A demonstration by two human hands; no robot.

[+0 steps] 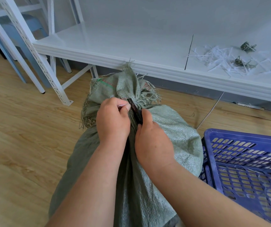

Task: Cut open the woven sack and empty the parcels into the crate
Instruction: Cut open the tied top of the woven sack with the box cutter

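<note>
A grey-green woven sack (172,128) stands on the floor in front of me, its frayed neck bunched and tied at the top. My left hand (113,118) grips the gathered neck just below the tie, fingers curled. My right hand (151,141) holds a dark, slim cutter (135,110) whose tip points up into the tied neck. A blue perforated plastic crate (246,161) sits to the right of the sack and looks empty. No parcels are visible; the sack hides its contents.
A low white shelf (131,46) runs behind the sack, carrying white plastic strips (221,61) and green sack scraps (248,46). White rack legs (38,59) stand at the left on the wooden floor (25,128). A thin cable (208,112) trails on the floor at right.
</note>
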